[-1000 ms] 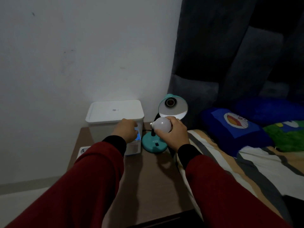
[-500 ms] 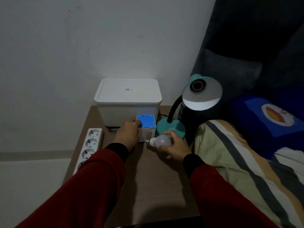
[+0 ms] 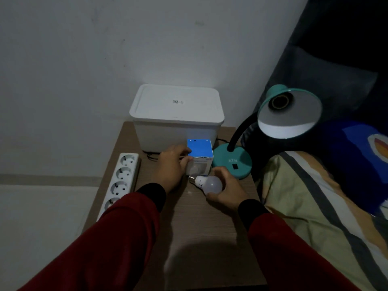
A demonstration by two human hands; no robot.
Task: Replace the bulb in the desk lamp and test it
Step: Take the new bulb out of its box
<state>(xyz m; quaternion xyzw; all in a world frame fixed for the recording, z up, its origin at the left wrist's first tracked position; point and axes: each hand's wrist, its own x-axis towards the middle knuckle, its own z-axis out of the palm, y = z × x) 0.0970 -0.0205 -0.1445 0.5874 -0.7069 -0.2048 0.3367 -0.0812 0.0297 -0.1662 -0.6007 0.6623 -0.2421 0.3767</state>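
the wood-grain table (image 3: 189,227) carries a white lidded plastic bin (image 3: 176,114) and a teal gooseneck lamp (image 3: 273,122), its shade facing us, socket bare. the left hand (image 3: 170,166) grips a small blue-topped carton (image 3: 199,158). the right hand (image 3: 224,187) cups a smooth white bulb (image 3: 207,182) just above the table, lying level, screw base pointing left.

Wood-grain bedside table (image 3: 189,238): white lidded bin (image 3: 176,116) at back, power strip (image 3: 121,177) on left edge, teal lamp base (image 3: 233,162) right, bulb box (image 3: 200,158) between.
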